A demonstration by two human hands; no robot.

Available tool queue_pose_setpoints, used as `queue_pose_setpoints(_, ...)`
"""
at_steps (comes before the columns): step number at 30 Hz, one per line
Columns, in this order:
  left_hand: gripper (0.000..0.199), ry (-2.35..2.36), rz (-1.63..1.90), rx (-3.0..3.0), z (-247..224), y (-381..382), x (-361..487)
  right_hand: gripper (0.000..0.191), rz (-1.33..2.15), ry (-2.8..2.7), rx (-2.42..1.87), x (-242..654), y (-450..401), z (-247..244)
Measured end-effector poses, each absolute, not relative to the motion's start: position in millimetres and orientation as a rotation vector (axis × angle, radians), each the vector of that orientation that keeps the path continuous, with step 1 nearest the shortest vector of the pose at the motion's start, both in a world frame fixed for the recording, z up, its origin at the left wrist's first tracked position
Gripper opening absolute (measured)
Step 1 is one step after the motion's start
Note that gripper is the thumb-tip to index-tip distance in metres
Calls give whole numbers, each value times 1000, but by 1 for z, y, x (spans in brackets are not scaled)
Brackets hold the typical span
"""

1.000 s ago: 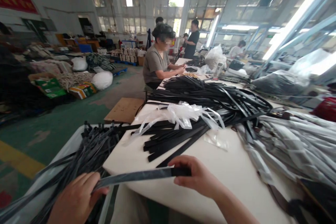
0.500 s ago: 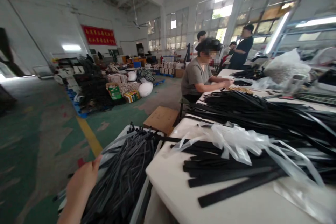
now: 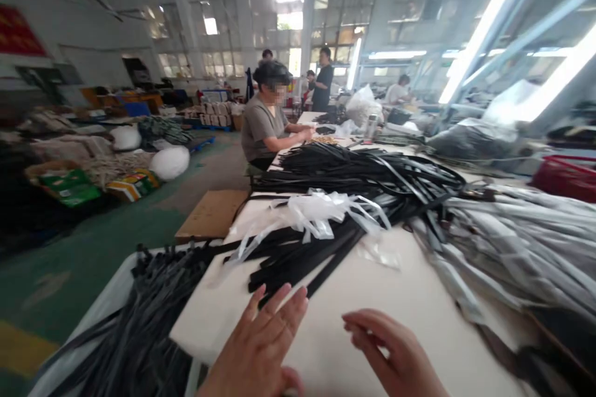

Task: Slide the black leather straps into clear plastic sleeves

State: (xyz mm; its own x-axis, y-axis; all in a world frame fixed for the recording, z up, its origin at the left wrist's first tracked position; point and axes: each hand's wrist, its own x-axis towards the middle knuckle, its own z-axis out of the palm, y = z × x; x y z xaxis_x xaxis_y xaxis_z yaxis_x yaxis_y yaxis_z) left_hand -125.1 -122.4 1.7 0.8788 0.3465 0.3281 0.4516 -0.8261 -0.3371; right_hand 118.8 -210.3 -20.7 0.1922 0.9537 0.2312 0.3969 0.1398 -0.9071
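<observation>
- Left hand (image 3: 254, 347): fingers spread, pinching nothing, above the near edge of the desk (image 3: 395, 285).
- Right hand (image 3: 393, 350): fingers loosely curled, empty, above bare desk.
- Black straps (image 3: 298, 263): flat stack just beyond the hands, long axis running near left to far right, under plastic film (image 3: 310, 214).
- Bin (image 3: 88, 288): left of the desk, holding dark straps (image 3: 139, 322), their ends pointing far.

1. Daylight enters through the factory windows (image 3: 284, 37) at the far end.
2. Fluorescent tubes (image 3: 484, 25) glare brightly at upper right.
3. Shadows stay soft, and the green floor (image 3: 93, 248) looks dimmer.
4. Wide-angle distortion bends lines toward the frame's edges.
5. The left hand (image 3: 256, 347) and right hand (image 3: 395, 353) look slightly blurred.
</observation>
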Motion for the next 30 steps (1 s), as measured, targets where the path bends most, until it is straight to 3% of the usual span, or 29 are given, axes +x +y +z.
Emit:
queue_pose_setpoints(5, 79, -477, -390, -2669, 1, -123, -82, 24, 629, -1394, -1412, 121, -193, 13)
queue_pose_setpoints(11, 83, -408, -434, -2641, 7, -118, -74, 21, 679, -1335, -1372, 126, -195, 4)
queue_pose_setpoints(21, 81, -409, -394, -2611, 9, -128, -59, 30, 231, -1671, -1385, 141, -192, 7)
queue_pose_setpoints(30, 84, -429, -403, -2643, 7, -133, -56, 25, 217, -1702, -1394, 150, -196, 11)
